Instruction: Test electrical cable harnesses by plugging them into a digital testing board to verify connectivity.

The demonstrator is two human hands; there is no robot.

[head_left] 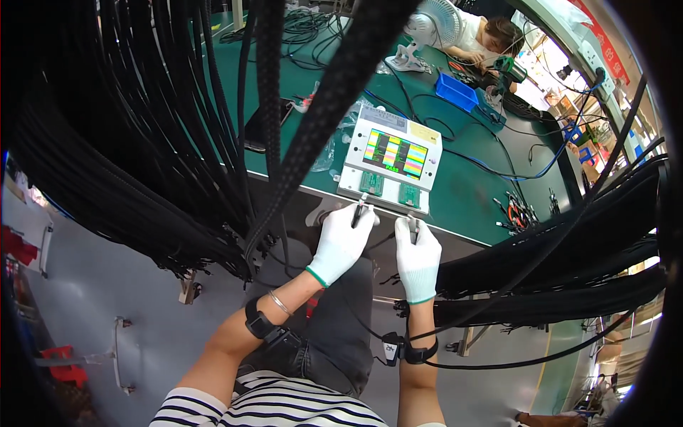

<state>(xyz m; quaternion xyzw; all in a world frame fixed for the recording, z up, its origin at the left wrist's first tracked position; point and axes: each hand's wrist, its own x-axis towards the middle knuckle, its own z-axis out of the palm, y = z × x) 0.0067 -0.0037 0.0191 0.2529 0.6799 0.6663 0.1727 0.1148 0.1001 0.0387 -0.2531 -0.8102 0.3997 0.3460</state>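
Down at the near edge of the green surface point(469, 192) we have both gloved hands at work. Our left hand point(341, 242) is closed around a dark plug point(359, 211), its tip pointing at the front of the white tester box point(391, 167). Our right hand point(418, 257) is closed around a second dark plug point(413, 228), just below the box's right green socket board point(409, 195). The left green socket board point(372, 183) sits beside it on the box's front ledge. The box carries a bright screen point(395, 153) of coloured stripes, with a pale blue rectangular label point(384, 118) along its top left and a yellow rectangular label point(425, 132) at its top right. Bundles of black sleeved cables point(142, 142) hang across the left and right of our view. Farther back stand a blue tray point(456, 91), a white fan point(430, 28) and a black phone point(265, 124). A red banner point(601, 35) hangs high at the right, where another person point(491, 35) works.
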